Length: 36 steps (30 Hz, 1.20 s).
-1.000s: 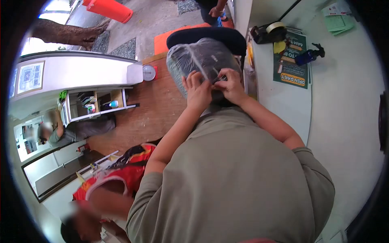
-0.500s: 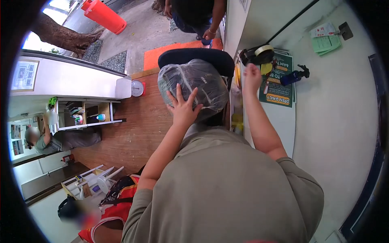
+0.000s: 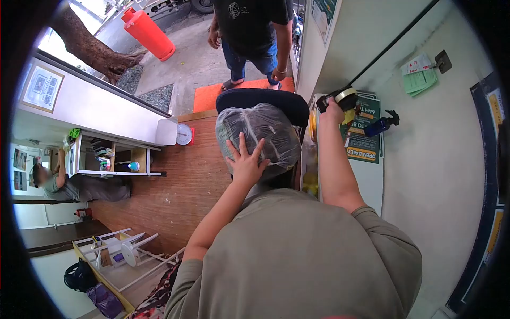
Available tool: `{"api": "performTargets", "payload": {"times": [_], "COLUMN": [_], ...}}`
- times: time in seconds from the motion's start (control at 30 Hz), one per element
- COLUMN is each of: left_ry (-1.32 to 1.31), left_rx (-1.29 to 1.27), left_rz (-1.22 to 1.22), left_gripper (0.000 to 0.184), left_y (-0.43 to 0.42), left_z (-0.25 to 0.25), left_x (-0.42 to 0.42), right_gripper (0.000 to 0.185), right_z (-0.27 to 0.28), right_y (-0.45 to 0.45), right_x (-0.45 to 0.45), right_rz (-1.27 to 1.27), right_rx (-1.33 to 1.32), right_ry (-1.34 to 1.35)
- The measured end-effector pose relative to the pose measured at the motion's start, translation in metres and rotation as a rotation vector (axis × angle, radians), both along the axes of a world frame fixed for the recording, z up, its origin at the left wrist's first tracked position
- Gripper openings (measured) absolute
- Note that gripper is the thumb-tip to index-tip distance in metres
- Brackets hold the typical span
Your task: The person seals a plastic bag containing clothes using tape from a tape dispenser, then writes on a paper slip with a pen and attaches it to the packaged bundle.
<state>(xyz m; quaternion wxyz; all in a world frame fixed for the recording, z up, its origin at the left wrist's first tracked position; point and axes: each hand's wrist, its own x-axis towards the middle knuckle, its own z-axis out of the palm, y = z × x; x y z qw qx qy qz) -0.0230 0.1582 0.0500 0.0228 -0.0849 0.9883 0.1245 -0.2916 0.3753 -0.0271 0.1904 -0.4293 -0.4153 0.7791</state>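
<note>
Along the person's right runs a white bench (image 3: pixel 374 185). Straight ahead is a dark chair backrest (image 3: pixel 260 96), with a bundle (image 3: pixel 280 137) wrapped in clear plastic just before it. A green OPEN DAILY poster (image 3: pixel 364 153) lies on the bench. The left hand (image 3: pixel 247 164) rests on the bundle, fingers spread; the right hand (image 3: pixel 333 110) touches a black tape dispenser (image 3: pixel 322 103), its grip unclear, near a blue pump bottle (image 3: pixel 377 127).

I have the bag (image 3: pixel 276 121) straight ahead, before the backrest (image 3: pixel 252 99), the mat (image 3: pixel 204 100) beyond. To my right, posters (image 3: pixel 364 153) lie on the table (image 3: pixel 375 178), the tape dispenser (image 3: pixel 348 99) at their far end, the spray bottle (image 3: pixel 378 126) at their right edge. The scale (image 3: pixel 184 134) is left of the bag.
</note>
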Motion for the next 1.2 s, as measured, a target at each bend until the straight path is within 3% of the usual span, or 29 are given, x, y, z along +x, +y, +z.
{"api": "performTargets", "payload": {"times": [0.1, 0.23, 0.3, 0.37, 0.47, 0.57, 0.6, 0.63, 0.7, 0.77, 0.8, 0.87, 0.97, 1.03, 1.2], "left_ry": [-0.005, -0.01, -0.011, -0.007, 0.01, 0.018, 0.019, 0.011, -0.017, -0.039, -0.038, -0.008, 0.009, 0.016, 0.014], "left_rx": [-0.001, -0.012, -0.005, -0.002, -0.012, -0.025, -0.016, -0.004, 0.005, 0.018, 0.022, 0.01, 0.026, 0.016, 0.007], "left_rz": [-0.003, -0.01, -0.012, -0.015, -0.027, -0.037, -0.034, -0.028, -0.023, -0.008, -0.002, 0.005, 0.003, 0.008, 0.011], "left_gripper": [0.071, 0.071, 0.07, 0.07, 0.07, 0.07, 0.071, 0.071, 0.071, 0.071, 0.071, 0.07, 0.07, 0.069, 0.07], "left_y": [-0.001, 0.0, 0.0, -0.001, -0.001, -0.001, -0.002, -0.003, -0.004, -0.003, -0.003, -0.005, -0.007, -0.006, -0.006], "left_z": [0.0, 0.001, 0.001, 0.0, -0.001, -0.001, -0.002, -0.003, -0.004, -0.003, -0.001, -0.002, -0.005, -0.008, -0.005], "left_x": [0.001, 0.001, 0.0, 0.0, 0.0, 0.0, -0.002, 0.001, 0.001, 0.004, 0.003, -0.001, -0.001, 0.003, 0.0], "right_gripper": [0.017, 0.01, 0.013, 0.013, 0.015, 0.017, 0.021, 0.018, 0.014, 0.012, 0.013, 0.014, 0.02, 0.021, 0.014], "right_z": [0.011, 0.046, 0.036, 0.038, 0.009, -0.036, -0.078, -0.061, -0.052, -0.04, -0.039, -0.009, 0.056, 0.092, 0.093], "right_y": [0.008, 0.011, -0.006, -0.027, -0.035, -0.033, -0.02, -0.014, 0.003, 0.011, 0.009, 0.006, -0.013, -0.026, -0.061], "right_x": [0.003, 0.016, 0.027, 0.046, 0.051, 0.047, 0.034, 0.042, 0.043, 0.055, 0.065, 0.097, 0.132, 0.157, 0.166], "right_rz": [-0.007, 0.106, 0.125, 0.175, 0.311, 0.287, 0.331, 0.411, 0.609, 0.837, 0.871, 1.243, 1.852, 2.112, 2.309], "right_rx": [0.1, -0.226, -0.444, -0.476, -0.274, 0.174, 0.356, 0.528, 0.53, 0.144, 0.074, 0.48, 1.069, 1.337, 1.78], "right_ry": [0.15, 0.043, 0.113, 0.139, 0.067, -0.093, -0.066, -0.122, -0.15, -0.209, -0.258, -0.054, 0.487, 0.66, 1.15]}}
